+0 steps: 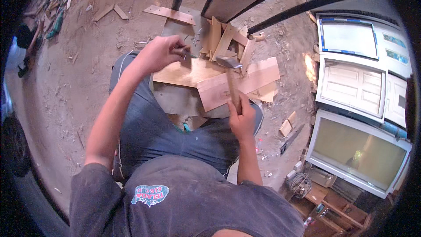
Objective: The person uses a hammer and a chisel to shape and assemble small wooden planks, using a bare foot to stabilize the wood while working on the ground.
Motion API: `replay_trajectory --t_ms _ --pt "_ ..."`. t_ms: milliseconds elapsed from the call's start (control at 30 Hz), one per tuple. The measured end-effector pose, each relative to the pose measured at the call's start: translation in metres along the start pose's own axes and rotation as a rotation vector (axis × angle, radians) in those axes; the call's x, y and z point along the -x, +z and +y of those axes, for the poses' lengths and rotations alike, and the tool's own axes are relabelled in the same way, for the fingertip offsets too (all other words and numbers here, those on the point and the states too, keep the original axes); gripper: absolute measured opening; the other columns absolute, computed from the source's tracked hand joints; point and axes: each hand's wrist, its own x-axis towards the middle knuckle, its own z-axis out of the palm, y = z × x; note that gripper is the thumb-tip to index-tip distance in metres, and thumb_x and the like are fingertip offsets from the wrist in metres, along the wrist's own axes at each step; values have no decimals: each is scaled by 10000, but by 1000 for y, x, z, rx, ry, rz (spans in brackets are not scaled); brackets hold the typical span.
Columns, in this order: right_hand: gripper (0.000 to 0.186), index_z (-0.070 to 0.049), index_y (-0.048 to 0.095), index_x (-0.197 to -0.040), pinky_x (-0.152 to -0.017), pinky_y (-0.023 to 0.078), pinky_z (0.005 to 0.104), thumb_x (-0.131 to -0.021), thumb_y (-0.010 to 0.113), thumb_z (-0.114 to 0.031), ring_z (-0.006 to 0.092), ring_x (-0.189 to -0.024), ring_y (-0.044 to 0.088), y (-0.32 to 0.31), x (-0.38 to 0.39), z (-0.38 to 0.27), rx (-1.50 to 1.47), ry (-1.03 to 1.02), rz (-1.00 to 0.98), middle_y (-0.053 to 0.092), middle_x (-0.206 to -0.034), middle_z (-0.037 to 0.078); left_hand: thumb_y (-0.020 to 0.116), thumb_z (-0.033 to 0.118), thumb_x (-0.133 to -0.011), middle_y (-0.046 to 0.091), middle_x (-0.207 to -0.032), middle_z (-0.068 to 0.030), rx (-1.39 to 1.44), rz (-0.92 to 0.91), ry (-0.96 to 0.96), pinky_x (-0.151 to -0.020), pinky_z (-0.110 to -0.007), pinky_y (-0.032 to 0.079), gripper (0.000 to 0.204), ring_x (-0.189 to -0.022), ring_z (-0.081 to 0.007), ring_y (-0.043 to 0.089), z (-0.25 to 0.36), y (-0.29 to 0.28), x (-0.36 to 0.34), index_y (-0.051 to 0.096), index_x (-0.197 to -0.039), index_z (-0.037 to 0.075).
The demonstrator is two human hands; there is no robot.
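My right hand (242,118) is wrapped round the wooden handle of a hammer (233,88), whose metal head points away from me over the boards. My left hand (163,53) is raised above the left end of a pale plank (179,73). Its fingers are pinched together, and a small dark, blurred thing sticks out of them to the right; its kind cannot be made out. A pinkish board (215,91) lies slantwise beneath the hammer, overlapping the pale plank. Both boards rest on a grey flat surface (172,100) between my legs.
Behind the boards stands a heap of cut wood pieces (224,39). A further board (169,15) lies at the far left of it. Dark bars (280,15) rise beyond. White-framed panels (351,83) and a cabinet (322,197) stand to the right. Wood scraps (287,125) lie on the dirt floor.
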Motion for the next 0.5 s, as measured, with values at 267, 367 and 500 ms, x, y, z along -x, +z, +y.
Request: replay_trajectory --t_ms 267,367,500 --pt "372 2 627 -1293 -782 570 397 -991 726 -192 327 -920 754 -31 23 -29 -131 14 88 729 -1024 235 763 114 -858 792 -1146 -4 -487 465 561 -852 -325 463 180 -1025 -139 746 70 2 61 711 -1030 123" --pt "365 3 638 -1276 -789 581 412 -969 740 -166 384 -945 760 -37 40 -28 -104 -65 52 731 -1046 253 743 99 -869 780 -1202 -2 -481 458 575 -870 -326 457 172 -1035 -138 741 86 8 76 712 -1037 117" --pt "373 -1 652 -1264 -766 593 424 -938 765 -142 397 -920 760 -65 69 -47 -97 -193 -4 741 -1041 238 757 92 -854 782 -1208 -10 -463 386 620 -859 -353 470 238 -1014 -163 740 111 3 92 693 -1079 129"
